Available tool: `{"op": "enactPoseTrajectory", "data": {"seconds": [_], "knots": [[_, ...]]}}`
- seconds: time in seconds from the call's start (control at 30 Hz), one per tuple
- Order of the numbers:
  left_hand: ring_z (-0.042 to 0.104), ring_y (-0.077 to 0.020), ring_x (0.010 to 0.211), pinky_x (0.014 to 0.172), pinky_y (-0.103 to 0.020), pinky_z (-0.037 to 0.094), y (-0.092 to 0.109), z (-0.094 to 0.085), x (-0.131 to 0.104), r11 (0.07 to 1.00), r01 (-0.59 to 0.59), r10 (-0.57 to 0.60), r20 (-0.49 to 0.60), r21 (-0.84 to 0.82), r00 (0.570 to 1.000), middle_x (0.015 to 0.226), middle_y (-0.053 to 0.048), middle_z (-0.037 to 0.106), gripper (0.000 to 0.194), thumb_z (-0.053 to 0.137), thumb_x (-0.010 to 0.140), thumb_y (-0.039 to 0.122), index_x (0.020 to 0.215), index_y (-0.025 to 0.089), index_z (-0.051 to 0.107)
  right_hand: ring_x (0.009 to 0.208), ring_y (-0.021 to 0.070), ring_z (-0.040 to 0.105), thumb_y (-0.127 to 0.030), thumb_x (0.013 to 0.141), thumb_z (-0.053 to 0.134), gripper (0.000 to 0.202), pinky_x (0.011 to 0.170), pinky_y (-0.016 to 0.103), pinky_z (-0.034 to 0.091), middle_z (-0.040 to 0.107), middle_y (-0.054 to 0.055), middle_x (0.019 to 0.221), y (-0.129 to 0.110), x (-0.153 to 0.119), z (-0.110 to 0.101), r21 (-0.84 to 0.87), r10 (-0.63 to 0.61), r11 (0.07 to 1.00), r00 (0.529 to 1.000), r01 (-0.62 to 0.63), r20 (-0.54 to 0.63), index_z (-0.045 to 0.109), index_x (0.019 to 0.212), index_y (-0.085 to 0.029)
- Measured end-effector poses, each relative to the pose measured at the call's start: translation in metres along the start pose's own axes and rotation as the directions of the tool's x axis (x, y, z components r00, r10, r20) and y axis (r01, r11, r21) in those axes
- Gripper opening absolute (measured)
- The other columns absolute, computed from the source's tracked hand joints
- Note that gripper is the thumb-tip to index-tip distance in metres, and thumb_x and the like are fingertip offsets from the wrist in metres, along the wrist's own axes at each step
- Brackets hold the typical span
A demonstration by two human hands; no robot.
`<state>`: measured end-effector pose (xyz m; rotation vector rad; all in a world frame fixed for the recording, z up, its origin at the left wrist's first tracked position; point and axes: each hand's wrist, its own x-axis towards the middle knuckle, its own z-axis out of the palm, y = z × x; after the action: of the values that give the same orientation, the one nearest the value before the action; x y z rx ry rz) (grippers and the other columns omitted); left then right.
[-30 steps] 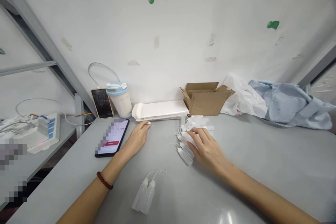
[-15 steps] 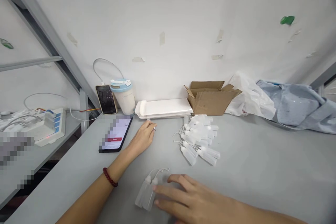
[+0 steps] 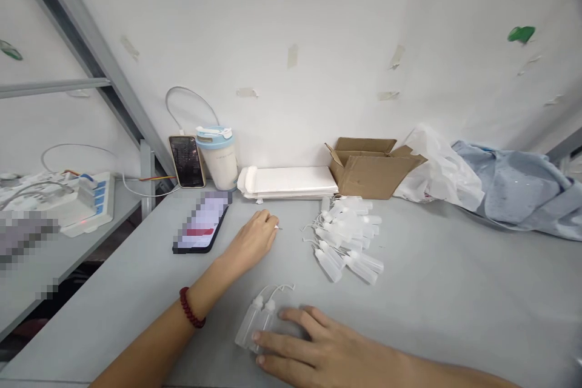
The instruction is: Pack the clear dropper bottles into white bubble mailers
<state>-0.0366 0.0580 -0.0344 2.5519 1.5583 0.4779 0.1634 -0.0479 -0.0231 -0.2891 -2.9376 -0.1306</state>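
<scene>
My left hand (image 3: 254,235) is closed on the grey table (image 3: 431,291), and a small thin white piece with a dark tip pokes out from its fingertips. Its fingers hide the rest of that piece. Near the front edge, my right hand (image 3: 313,342) is spread, its fingertips over or against the lower part of two clear plastic bottles (image 3: 249,322) with thin curved tubes. Whether it presses on them is unclear. A pile of similar bottles (image 3: 345,227) lies beyond, right of my left hand.
Along the wall stand a propped phone (image 3: 187,162), a blue-lidded cup (image 3: 219,160), flat white boxes (image 3: 291,182), an open cardboard box (image 3: 373,176), a white plastic bag (image 3: 436,167) and blue cloth (image 3: 513,185). Another phone (image 3: 202,224) lies left. A power strip (image 3: 102,203) sits farther left.
My right hand has moved left over the two bottles. My left hand has shifted slightly right with the small white piece. The whole view has shifted a little.
</scene>
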Motion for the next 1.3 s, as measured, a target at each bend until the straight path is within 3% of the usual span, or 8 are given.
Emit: {"op": "enactPoseTrajectory", "data": {"seconds": [0.17,0.33,0.53,0.7,0.93,1.3], "knots": [[0.053,-0.025,0.087,0.075,-0.037,0.043,0.005,-0.005,-0.002,0.999,0.041,-0.041,0.031,0.008,0.999,0.087,-0.01,0.057,0.018,0.04,0.087,0.021,0.085,0.015,0.057,0.108,0.0223,0.045,-0.026,0.095,0.038,0.037,0.088,0.03,0.042,0.045,0.001,0.137,-0.002,-0.001,0.007,0.1,0.046,0.994,0.999,-0.043,-0.024,0.043,0.13,-0.016],[0.054,-0.0236,0.086,0.073,-0.035,0.043,0.012,-0.009,-0.005,0.996,0.067,-0.063,0.07,-0.053,0.996,0.085,-0.007,0.059,0.012,0.044,0.084,0.022,0.081,0.017,0.054,0.1,0.0209,0.047,-0.044,0.089,0.046,0.051,0.085,0.03,0.042,0.053,0.007,0.122,-0.002,0.0,0.008,0.197,0.123,0.973,0.992,-0.116,-0.025,0.039,0.133,-0.018],[0.054,-0.0213,0.082,0.072,-0.033,0.043,0.017,-0.011,-0.006,0.981,0.083,-0.075,0.049,-0.178,0.996,0.083,-0.005,0.059,0.008,0.045,0.082,0.02,0.078,0.018,0.053,0.091,0.0213,0.047,-0.05,0.088,0.043,0.055,0.081,0.031,0.044,0.055,0.011,0.105,0.002,-0.001,0.004,0.299,0.201,0.933,0.979,-0.199,0.024,0.039,0.133,-0.017],[0.056,-0.0209,0.083,0.074,-0.033,0.043,0.018,-0.01,-0.006,0.963,0.093,-0.091,0.022,-0.253,0.996,0.082,-0.003,0.06,0.007,0.046,0.08,0.021,0.078,0.019,0.053,0.093,0.0226,0.046,-0.05,0.089,0.041,0.054,0.077,0.032,0.044,0.051,0.013,0.109,0.001,-0.002,0.005,0.34,0.209,0.917,0.977,-0.208,0.035,0.038,0.133,-0.019],[0.057,-0.0197,0.079,0.07,-0.031,0.043,0.018,-0.007,-0.006,0.949,0.12,-0.111,0.046,-0.291,0.993,0.081,-0.003,0.061,0.008,0.048,0.079,0.022,0.076,0.018,0.054,0.076,0.0187,0.047,-0.056,0.088,0.038,0.054,0.071,0.029,0.042,0.052,0.005,0.086,0.002,0.002,0.013,0.318,0.22,0.921,0.974,-0.224,0.05,0.039,0.131,-0.023],[0.056,-0.0189,0.075,0.067,-0.029,0.041,0.025,-0.009,-0.006,0.926,0.177,-0.159,0.082,-0.333,0.984,0.079,-0.003,0.061,0.01,0.052,0.077,0.026,0.075,0.017,0.057,0.074,0.017,0.052,-0.048,0.091,0.04,0.036,0.068,0.027,0.04,0.058,0.003,0.082,0.008,0.002,0.008,0.349,0.281,0.887,0.953,-0.302,0.112,0.05,0.111,-0.02]]}}
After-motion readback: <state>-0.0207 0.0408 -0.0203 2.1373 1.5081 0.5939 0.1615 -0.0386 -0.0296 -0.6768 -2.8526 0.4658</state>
